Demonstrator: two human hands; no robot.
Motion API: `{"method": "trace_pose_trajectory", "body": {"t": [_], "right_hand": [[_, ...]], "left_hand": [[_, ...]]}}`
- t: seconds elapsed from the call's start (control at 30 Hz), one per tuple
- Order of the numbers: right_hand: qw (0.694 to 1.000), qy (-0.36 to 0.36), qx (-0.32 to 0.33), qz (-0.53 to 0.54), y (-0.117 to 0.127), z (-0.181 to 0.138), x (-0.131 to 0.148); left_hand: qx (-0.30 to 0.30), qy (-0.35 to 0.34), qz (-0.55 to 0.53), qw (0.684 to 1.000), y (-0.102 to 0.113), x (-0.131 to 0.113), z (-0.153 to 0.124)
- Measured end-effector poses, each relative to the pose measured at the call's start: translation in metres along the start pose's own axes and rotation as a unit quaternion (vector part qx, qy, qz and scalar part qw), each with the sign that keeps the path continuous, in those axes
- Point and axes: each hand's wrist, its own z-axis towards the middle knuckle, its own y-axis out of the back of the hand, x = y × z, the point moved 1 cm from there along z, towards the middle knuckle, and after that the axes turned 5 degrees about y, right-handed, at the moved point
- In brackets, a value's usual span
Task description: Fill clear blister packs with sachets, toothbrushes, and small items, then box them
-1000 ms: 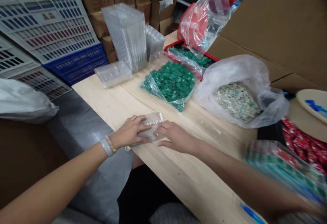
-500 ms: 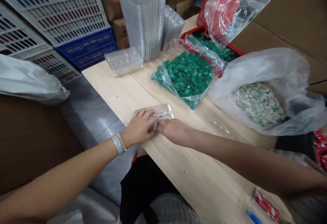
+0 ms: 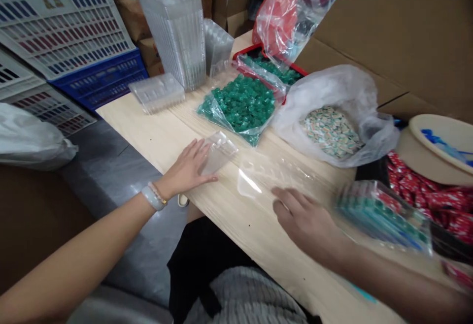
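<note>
The left hand [image 3: 188,166] is lying palm down, fingers spreading, on one clear plastic tray [image 3: 221,152]; it is covering the tray's near-left side without gripping it. The tray is resting on the wooden table [image 3: 136,123], its far side reaching past the fingers. The right hand [image 3: 303,215] is blurring, its fingers bending; whether it is grasping anything, I cannot tell. One clear plastic sheet [image 3: 249,181] is lying between the hands, near the right fingertips.

Beyond the left hand, three groups of clear trays are standing: one tall stack [image 3: 179,38], one shorter stack [image 3: 218,43] and one low stack [image 3: 157,92]. Straight past the tray, one clear bag [image 3: 253,138] is holding green pieces [image 3: 240,102], too many to count. Beyond the right hand, one white bag [image 3: 328,81] is holding small pale pieces [image 3: 330,129]; to that hand's right, one blurred pile of filled packs [image 3: 384,215] is standing.
</note>
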Motion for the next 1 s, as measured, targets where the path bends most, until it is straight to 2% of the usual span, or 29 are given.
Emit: {"method": "trace_pose_trajectory", "body": {"t": [0.07, 0.13, 0.2, 0.27, 0.33, 0.4, 0.5, 0.57, 0.63, 0.77, 1.0], "right_hand": [[0.999, -0.031, 0.029, 0.007, -0.023, -0.037, 0.012], [0.996, -0.053, 0.075, 0.012, -0.049, -0.058, 0.019], [0.99, -0.08, 0.113, 0.009, -0.067, -0.065, 0.017], [0.983, -0.12, 0.139, 0.004, -0.069, -0.058, 0.006], [0.978, -0.154, 0.142, 0.02, -0.057, -0.036, -0.008], [0.982, -0.146, 0.101, 0.069, -0.041, 0.002, -0.021], [0.982, -0.049, 0.001, 0.183, -0.03, 0.076, -0.035], [0.97, 0.029, -0.015, 0.242, -0.038, 0.121, -0.042], [0.958, 0.081, -0.001, 0.275, -0.051, 0.151, -0.048], [0.947, 0.12, 0.028, 0.296, -0.066, 0.169, -0.059], [0.959, 0.148, 0.063, 0.234, -0.059, 0.175, -0.058]], "left_hand": [[-0.015, 0.024, 0.035, 0.999, -0.003, -0.005, 0.013], [0.001, 0.038, 0.062, 0.997, -0.009, -0.005, 0.023], [0.022, 0.038, 0.072, 0.996, -0.014, -0.001, 0.029], [0.028, 0.024, 0.071, 0.997, -0.016, 0.007, 0.029], [0.027, 0.011, 0.07, 0.997, -0.016, 0.013, 0.026], [0.023, 0.007, 0.069, 0.997, -0.016, 0.016, 0.023], [0.02, 0.005, 0.062, 0.998, -0.016, 0.017, 0.022], [0.017, 0.003, 0.056, 0.998, -0.017, 0.017, 0.022], [0.011, 0.002, 0.049, 0.999, -0.018, 0.018, 0.022], [0.002, 0.001, 0.034, 0.999, -0.02, 0.022, 0.021], [0.013, 0.018, 0.037, 0.999, -0.016, 0.017, 0.021]]}}
